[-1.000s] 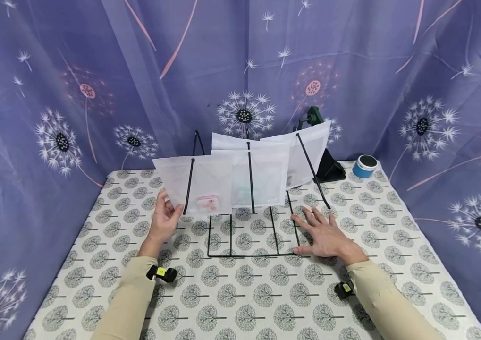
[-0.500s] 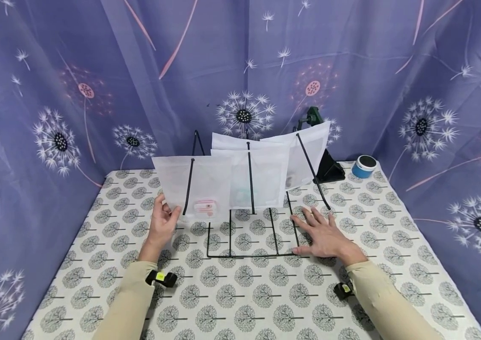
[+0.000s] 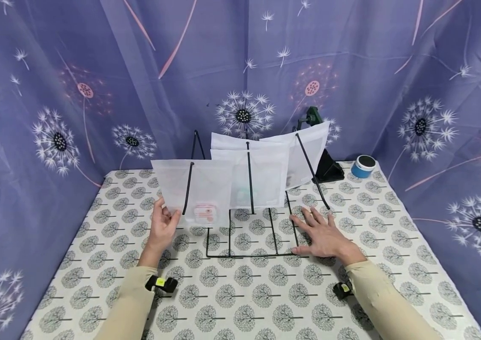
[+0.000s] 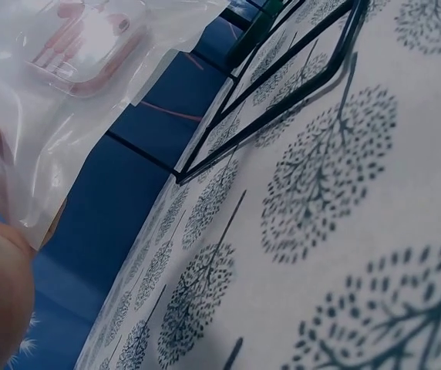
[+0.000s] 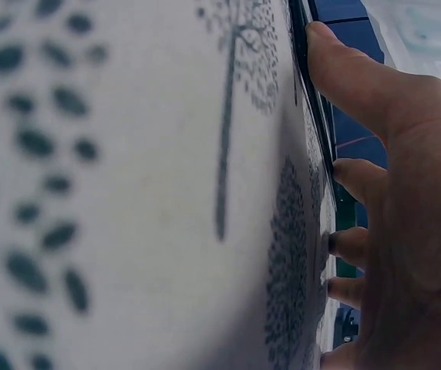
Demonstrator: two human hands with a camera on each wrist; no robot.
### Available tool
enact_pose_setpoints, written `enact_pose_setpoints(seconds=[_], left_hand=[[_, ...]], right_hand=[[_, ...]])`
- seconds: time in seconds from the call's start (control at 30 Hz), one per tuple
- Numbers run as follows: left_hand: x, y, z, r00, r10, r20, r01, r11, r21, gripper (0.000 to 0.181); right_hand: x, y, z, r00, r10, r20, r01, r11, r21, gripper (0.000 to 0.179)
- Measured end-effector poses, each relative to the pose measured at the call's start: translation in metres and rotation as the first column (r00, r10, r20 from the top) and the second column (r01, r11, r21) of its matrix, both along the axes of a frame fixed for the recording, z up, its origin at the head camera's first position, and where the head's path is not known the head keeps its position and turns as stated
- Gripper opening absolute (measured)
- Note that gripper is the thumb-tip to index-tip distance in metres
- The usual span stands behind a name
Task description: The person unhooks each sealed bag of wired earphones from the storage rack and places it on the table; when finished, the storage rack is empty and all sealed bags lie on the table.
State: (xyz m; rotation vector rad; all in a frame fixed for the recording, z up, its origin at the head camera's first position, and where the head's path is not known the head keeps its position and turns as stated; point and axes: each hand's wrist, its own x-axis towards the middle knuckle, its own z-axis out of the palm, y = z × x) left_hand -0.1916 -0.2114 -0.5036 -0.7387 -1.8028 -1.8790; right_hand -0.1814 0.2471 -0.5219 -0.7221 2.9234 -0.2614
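A black wire rack [image 3: 250, 256] stands on the table, with white frosted pouches hanging on its prongs. My left hand [image 3: 164, 227] pinches the lower left corner of the left pouch [image 3: 176, 189]. Through that pouch, pink earphones in a clear case [image 4: 82, 46] show in the left wrist view. On the middle prong hangs a pouch [image 3: 265, 174] with something pale green inside, and another pouch's top edge shows behind it. The right pouch [image 3: 308, 156] hangs tilted. My right hand [image 3: 323, 236] rests with spread fingers on the rack's base, at its right side.
At the back right, a blue and white cylinder [image 3: 362, 167] stands on the tree-print tablecloth [image 3: 240, 302]. A black stand with a dark green top [image 3: 313, 115] is partly hidden behind the right pouch. Purple dandelion curtains [image 3: 138, 71] enclose the back and sides.
The left pouch has come down a little, its lower part lower and nearer, with the pink earphones shifted down. My left hand has moved slightly downward. My right hand has stayed in place.
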Motion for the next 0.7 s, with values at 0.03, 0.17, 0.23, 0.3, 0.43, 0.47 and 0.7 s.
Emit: enact_pose_setpoints(seconds=[0.03,0.17,0.23,0.3,0.43,0.47,0.7], left_hand=[[0.001,0.000,0.000,1.000,-0.003,-0.008,0.003,1.000,0.004,0.043],[0.004,0.001,0.001,1.000,-0.003,-0.029,0.003,1.000,0.007,0.041],[0.006,0.001,0.001,0.999,-0.006,-0.034,0.006,1.000,0.005,0.041],[0.007,0.001,0.000,0.999,-0.006,-0.039,0.006,1.000,0.003,0.041],[0.009,0.000,-0.001,0.999,-0.021,-0.049,0.022,1.000,0.014,0.042],[0.010,0.000,-0.002,0.999,-0.020,-0.050,0.021,1.000,0.016,0.042],[0.016,0.000,-0.003,0.999,-0.022,-0.035,0.023,1.000,0.010,0.043]], right_hand=[[0.000,0.000,0.000,1.000,0.003,0.001,-0.003,1.000,0.000,0.101],[0.001,-0.001,0.001,1.000,0.003,0.003,-0.003,1.000,-0.006,0.100],[0.001,-0.001,0.002,1.000,0.001,0.005,-0.001,1.000,-0.009,0.100],[0.001,-0.001,0.003,1.000,0.000,0.009,0.000,1.000,-0.006,0.100],[0.001,-0.001,0.004,1.000,0.001,0.014,-0.001,1.000,-0.002,0.099],[0.001,-0.001,0.004,1.000,0.002,0.014,-0.002,1.000,0.000,0.099],[0.001,-0.001,0.004,1.000,0.000,0.023,0.000,1.000,-0.006,0.100]])
